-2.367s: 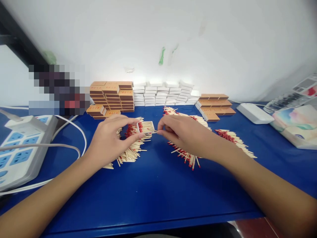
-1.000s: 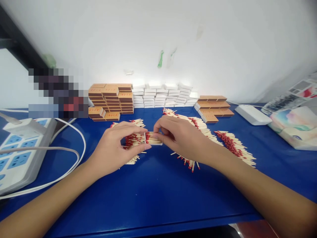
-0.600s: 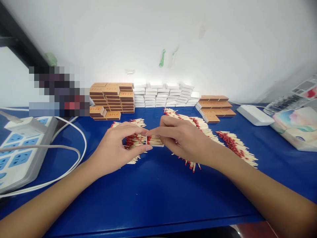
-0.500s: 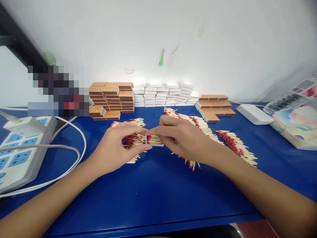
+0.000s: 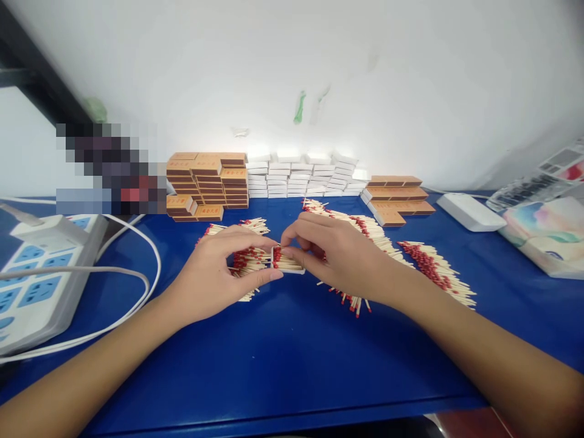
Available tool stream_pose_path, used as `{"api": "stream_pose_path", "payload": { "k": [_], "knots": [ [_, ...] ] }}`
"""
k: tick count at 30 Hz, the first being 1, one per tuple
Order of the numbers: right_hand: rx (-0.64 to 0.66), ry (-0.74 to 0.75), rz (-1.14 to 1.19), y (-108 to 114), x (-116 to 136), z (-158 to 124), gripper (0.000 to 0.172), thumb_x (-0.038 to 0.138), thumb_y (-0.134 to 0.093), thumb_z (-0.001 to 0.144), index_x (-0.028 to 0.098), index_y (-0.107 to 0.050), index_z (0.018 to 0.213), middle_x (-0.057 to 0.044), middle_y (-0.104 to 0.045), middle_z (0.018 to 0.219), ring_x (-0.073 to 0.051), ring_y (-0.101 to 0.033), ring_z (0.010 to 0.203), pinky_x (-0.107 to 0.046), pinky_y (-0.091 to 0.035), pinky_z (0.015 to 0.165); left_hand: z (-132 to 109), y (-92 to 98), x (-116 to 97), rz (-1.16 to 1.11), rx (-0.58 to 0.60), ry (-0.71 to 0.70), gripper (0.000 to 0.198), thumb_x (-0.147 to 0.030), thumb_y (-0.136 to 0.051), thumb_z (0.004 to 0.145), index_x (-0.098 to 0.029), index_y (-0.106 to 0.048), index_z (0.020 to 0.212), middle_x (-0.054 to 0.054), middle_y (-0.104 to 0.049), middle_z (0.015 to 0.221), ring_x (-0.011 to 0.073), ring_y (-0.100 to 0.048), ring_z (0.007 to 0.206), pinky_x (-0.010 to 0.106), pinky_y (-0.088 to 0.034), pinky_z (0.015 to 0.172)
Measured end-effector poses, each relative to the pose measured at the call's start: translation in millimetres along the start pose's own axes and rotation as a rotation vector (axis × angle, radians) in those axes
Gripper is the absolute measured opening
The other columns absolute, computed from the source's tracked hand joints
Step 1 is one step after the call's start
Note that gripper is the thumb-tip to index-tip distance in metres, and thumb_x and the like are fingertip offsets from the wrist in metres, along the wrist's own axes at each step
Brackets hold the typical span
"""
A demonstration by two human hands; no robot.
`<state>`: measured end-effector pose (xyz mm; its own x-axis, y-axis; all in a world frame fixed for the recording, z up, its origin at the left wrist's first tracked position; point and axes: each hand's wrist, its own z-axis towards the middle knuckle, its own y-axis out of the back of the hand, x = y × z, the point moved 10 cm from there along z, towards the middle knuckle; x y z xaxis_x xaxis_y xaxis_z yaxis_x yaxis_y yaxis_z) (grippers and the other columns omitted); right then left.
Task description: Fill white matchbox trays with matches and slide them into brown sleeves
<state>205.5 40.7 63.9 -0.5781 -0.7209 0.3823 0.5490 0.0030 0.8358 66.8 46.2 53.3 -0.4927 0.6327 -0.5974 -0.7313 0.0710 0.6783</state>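
Observation:
A small white matchbox tray (image 5: 272,258) filled with red-headed matches (image 5: 291,263) is between my hands above the blue table. My left hand (image 5: 216,264) pinches the tray's left end, thumb in front and fingertips behind. My right hand (image 5: 344,252) is curled over the tray, its thumb and index fingertips close together at the match heads. Whether a match is pinched there is hard to see. Beneath and behind my left hand lies a loose pile of matches (image 5: 249,258). A larger match pile (image 5: 371,231) is partly covered by my right hand.
Orange matchboxes (image 5: 207,182) are stacked at the back left, beside stacked white trays (image 5: 298,176). More orange boxes (image 5: 395,194) and another match pile (image 5: 435,274) lie to the right. A power strip (image 5: 50,274) with white cables stands left; a white adapter (image 5: 472,212) sits right.
My right thumb has come forward to the match heads, and the index finger has drawn back from the tray's left end. The left hand keeps its pinch.

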Motion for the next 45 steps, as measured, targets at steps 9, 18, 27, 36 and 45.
{"api": "stream_pose_path", "payload": {
  "k": [9, 18, 27, 36, 45],
  "knots": [
    [0.033, -0.013, 0.061, -2, -2, 0, 0.006, 0.022, -0.062, 0.102, 0.020, -0.066, 0.099, -0.001, -0.063, 0.092, -0.013, -0.055, 0.076, -0.027, -0.038, 0.066, 0, -1.2, 5, -0.007, 0.012, 0.034, 0.033, -0.043, -0.084, 0.085, -0.030, -0.078, 0.114, -0.001, -0.079, 0.111, 0.0209, -0.071, 0.107, 0.033, -0.054, 0.097],
    [-0.011, -0.066, 0.042, -2, -8, 1, 0.009, 0.027, -0.065, 0.100, 0.019, -0.063, 0.095, 0.002, -0.059, 0.084, -0.012, -0.050, 0.071, -0.027, -0.036, 0.062, 0, -1.4, 4, -0.028, 0.009, 0.029, 0.033, -0.043, -0.086, 0.084, -0.029, -0.079, 0.113, 0.000, -0.079, 0.110, 0.0205, -0.071, 0.106, 0.032, -0.054, 0.097],
    [-0.004, 0.178, 0.140, 0, 23, -3, 0.029, 0.006, -0.051, 0.100, 0.021, -0.074, 0.108, -0.001, -0.052, 0.084, -0.012, -0.048, 0.069, -0.027, -0.035, 0.061, 1, -4.3, 2, -0.057, 0.056, 0.043, 0.028, -0.042, -0.084, 0.085, -0.028, -0.079, 0.109, -0.002, -0.080, 0.107, 0.0201, -0.071, 0.102, 0.031, -0.055, 0.093],
    [-0.070, 0.189, 0.154, 6, 19, -3, 0.034, 0.002, -0.055, 0.095, 0.020, -0.079, 0.110, 0.001, -0.052, 0.082, -0.009, -0.047, 0.067, -0.026, -0.035, 0.060, 2, -2.4, 10, -0.096, 0.052, 0.153, 0.031, -0.045, -0.086, 0.082, -0.031, -0.081, 0.109, -0.003, -0.081, 0.109, 0.0215, -0.073, 0.106, 0.032, -0.056, 0.098],
    [-0.102, 0.208, 0.078, 15, 23, -5, 0.031, 0.007, -0.057, 0.091, 0.022, -0.081, 0.106, 0.000, -0.052, 0.081, -0.012, -0.048, 0.068, -0.028, -0.034, 0.060, 2, 3.7, 22, -0.137, 0.005, 0.251, 0.040, -0.053, -0.086, 0.078, -0.029, -0.082, 0.109, 0.002, -0.082, 0.111, 0.0265, -0.076, 0.104, 0.038, -0.060, 0.096]
  ]
}}
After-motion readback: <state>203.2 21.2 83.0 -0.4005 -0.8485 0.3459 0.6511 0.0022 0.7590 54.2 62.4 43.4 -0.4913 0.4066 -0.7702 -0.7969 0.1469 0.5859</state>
